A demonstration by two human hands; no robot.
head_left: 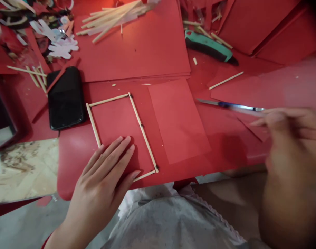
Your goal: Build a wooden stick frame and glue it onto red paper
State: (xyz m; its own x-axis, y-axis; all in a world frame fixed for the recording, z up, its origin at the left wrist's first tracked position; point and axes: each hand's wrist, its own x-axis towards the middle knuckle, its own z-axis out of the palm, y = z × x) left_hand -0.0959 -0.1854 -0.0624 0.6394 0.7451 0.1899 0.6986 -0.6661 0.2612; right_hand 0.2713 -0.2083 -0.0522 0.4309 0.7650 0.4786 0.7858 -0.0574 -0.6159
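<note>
My left hand lies flat with fingers spread on the lower left part of a rectangular frame of thin wooden sticks, which rests on red paper. Dark blobs mark some of the frame's joints. To the right of it is a separate red paper rectangle. My right hand, somewhat blurred, pinches the end of a slim blue and silver tool whose pointed blade points left, just above the red surface.
A black phone lies left of the frame. Behind are stacked red sheets with a bundle of sticks, a green and black cutter, a loose stick and paper scraps.
</note>
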